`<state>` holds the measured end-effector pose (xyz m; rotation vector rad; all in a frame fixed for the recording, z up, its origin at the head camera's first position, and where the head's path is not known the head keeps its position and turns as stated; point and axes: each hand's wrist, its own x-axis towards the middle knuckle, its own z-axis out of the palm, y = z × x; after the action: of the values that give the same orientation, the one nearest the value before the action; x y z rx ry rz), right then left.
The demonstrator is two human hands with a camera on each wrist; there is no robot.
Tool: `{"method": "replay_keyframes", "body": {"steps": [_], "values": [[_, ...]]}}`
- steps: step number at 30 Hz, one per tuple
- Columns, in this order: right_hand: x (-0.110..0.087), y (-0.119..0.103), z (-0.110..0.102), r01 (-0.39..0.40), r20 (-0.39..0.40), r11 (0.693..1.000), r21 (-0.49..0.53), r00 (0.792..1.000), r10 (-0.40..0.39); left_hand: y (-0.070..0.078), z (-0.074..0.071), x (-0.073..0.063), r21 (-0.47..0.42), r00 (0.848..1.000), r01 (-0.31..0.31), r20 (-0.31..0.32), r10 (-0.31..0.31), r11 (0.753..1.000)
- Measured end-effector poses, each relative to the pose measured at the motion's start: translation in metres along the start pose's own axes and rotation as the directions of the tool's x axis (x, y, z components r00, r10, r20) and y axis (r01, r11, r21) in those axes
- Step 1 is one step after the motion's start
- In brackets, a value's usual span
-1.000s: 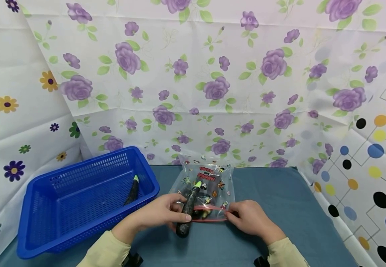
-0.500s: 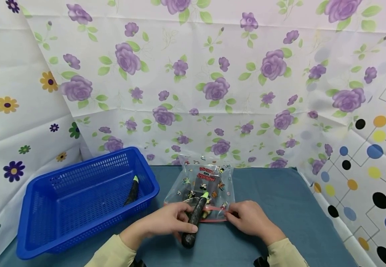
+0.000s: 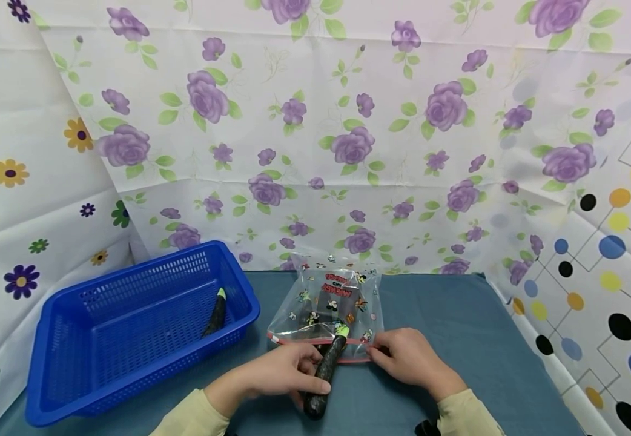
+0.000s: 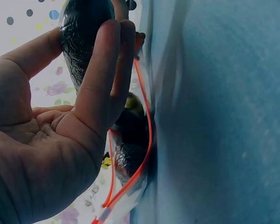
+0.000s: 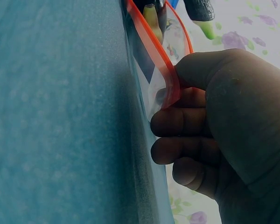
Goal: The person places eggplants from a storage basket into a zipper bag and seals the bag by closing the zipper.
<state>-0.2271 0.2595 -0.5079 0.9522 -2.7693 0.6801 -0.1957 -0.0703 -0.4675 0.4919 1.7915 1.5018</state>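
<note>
My left hand [image 3: 280, 372] grips a long dark eggplant [image 3: 328, 372] by its lower part, its green stem end pointing away over the bag's mouth. The clear zip bag [image 3: 288, 321], printed with cartoon figures, lies on the table with its red-edged mouth toward me. Between thumb and fingers, my right hand [image 3: 405, 354] pinches the right corner of that mouth. In the left wrist view, the red zip edges [image 4: 149, 126] stand apart, with dark eggplants [image 4: 130, 156] inside the bag. A yellowish stem [image 5: 152, 21] shows inside the bag in the right wrist view.
A blue perforated basket [image 3: 146, 339] stands at the left, with one dark eggplant [image 3: 217, 315] at its right end. A blue-grey cloth [image 3: 446, 315] covers the table. Patterned sheets [image 3: 315, 151] hang behind and at both sides.
My left hand has moved the eggplant right and toward me, from the bag's left side to in front of its mouth. The right hand keeps its hold on the corner.
</note>
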Motion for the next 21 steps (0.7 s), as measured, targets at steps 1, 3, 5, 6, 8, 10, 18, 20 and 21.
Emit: {"method": "replay_keyframes", "body": {"steps": [1,3,5,6,8,10,18,20,21], "values": [[0.0,0.0,0.0,-0.002,0.002,1.0,0.0,1.0,0.002,-0.001,0.0,0.0,-0.008,1.0,0.004,0.008,-0.004,1.0],[0.0,0.0,0.0,-0.003,0.006,1.0,-0.001,1.0,0.003,-0.002,0.001,0.001,-0.015,1.0,0.009,0.025,-0.009,1.0],[0.0,0.0,0.0,-0.002,0.008,1.0,-0.001,1.0,0.002,-0.004,0.002,0.002,-0.016,0.999,0.011,0.04,-0.01,1.0],[0.0,0.0,0.0,-0.001,0.008,1.0,-0.001,1.0,0.001,-0.005,0.002,0.002,-0.016,0.999,0.014,0.048,-0.013,1.0],[0.0,0.0,0.0,0.003,0.004,1.0,-0.003,1.0,-0.003,-0.007,0.003,0.003,-0.016,0.998,0.019,0.059,-0.018,1.0],[0.0,0.0,0.0,0.006,0.003,1.0,-0.002,1.0,-0.006,-0.008,0.004,0.004,-0.015,0.998,0.027,0.065,-0.026,1.0],[0.0,0.001,0.001,0.008,0.002,1.0,-0.008,1.0,-0.008,-0.01,0.008,0.005,-0.003,0.996,0.056,0.063,-0.055,0.998],[0.001,0.001,0.001,0.009,0.0,1.0,-0.012,1.0,-0.009,-0.011,0.008,0.006,0.002,0.996,0.063,0.064,-0.063,0.998],[0.001,0.002,0.001,0.009,-0.001,1.0,-0.014,1.0,-0.009,-0.012,0.008,0.006,0.003,0.995,0.068,0.067,-0.068,0.998]]}}
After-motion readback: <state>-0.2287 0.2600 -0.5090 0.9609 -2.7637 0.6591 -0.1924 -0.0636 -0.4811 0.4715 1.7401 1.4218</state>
